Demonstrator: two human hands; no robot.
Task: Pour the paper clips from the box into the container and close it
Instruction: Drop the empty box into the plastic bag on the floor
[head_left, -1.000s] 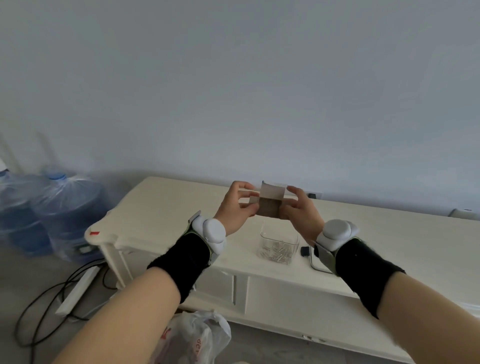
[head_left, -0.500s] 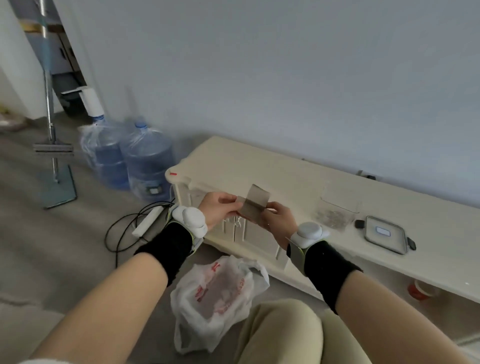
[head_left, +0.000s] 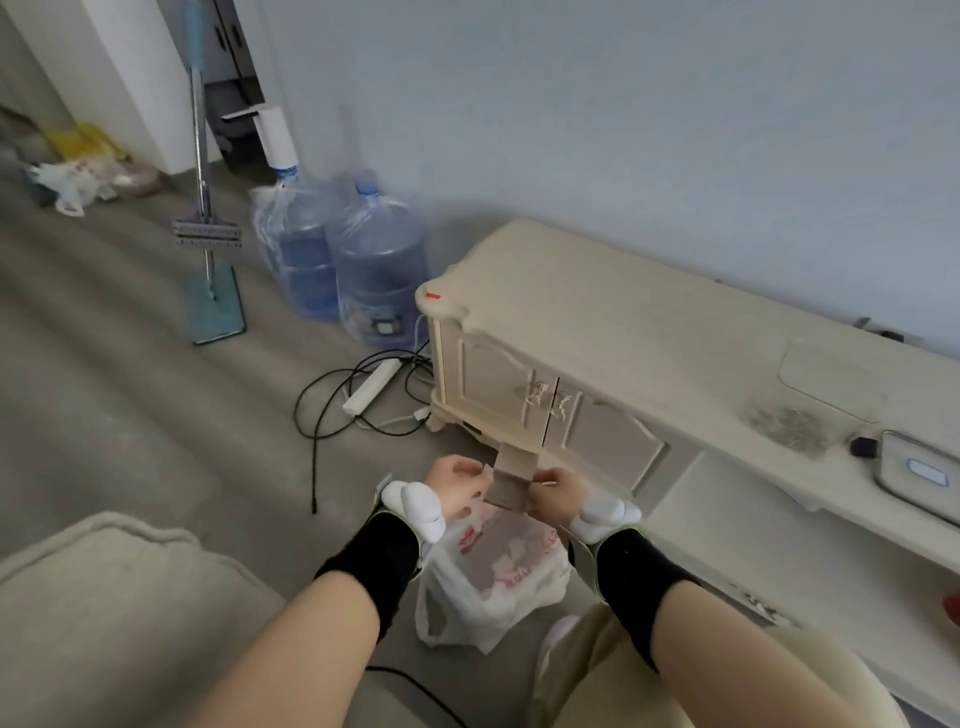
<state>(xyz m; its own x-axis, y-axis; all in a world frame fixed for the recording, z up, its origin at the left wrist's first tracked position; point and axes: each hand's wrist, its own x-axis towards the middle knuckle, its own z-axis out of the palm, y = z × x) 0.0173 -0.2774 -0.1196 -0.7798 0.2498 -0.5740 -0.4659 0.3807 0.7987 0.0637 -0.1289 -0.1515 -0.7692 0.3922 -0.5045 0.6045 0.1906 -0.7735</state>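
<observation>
Both hands pinch the small cardboard box (head_left: 513, 480) over a plastic bag (head_left: 493, 571), away from the cabinet (head_left: 597, 312).
Clear container (head_left: 826, 384) with paper clips (head_left: 789, 428) on cabinet top, lid (head_left: 922, 470) beside it. Left hand (head_left: 457, 486) and right hand (head_left: 556, 491) grip opposite box edges; box likely light, thin, crushable, so hold by sides.

Lid (head_left: 919, 470) cut by right edge; paper clips (head_left: 792, 427) a blurred heap.
</observation>
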